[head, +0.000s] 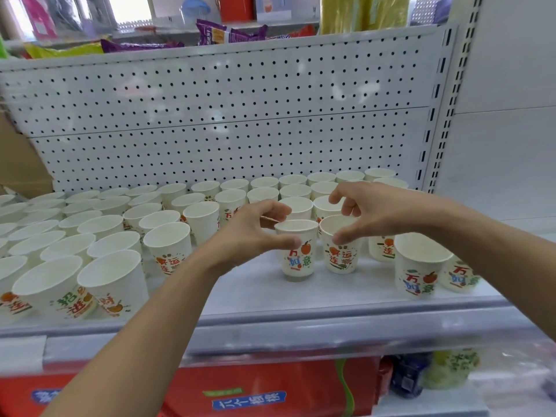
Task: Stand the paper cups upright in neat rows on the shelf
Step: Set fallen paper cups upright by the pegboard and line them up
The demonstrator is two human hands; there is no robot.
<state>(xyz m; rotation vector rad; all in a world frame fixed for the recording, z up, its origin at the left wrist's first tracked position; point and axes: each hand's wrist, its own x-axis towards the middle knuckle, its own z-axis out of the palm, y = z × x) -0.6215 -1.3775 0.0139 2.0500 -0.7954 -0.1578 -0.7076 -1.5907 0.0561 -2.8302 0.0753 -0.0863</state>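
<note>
Several white paper cups with red, green and blue print stand upright in rows on the white shelf (255, 290). My left hand (252, 233) pinches the rim of one upright cup (298, 260) between thumb and fingers. Just to its right, my right hand (370, 212) holds the rim of a second upright cup (341, 257) that leans slightly. Both cups rest on the shelf in an open patch near the middle. A larger-looking cup (418, 266) stands close to the front edge at the right.
A white pegboard back panel (225, 115) rises behind the cups. Snack bags (228, 33) lie on the shelf above. Red packages (255, 389) and bottles (409, 377) sit on the shelf below. A white upright post (442, 115) bounds the right side.
</note>
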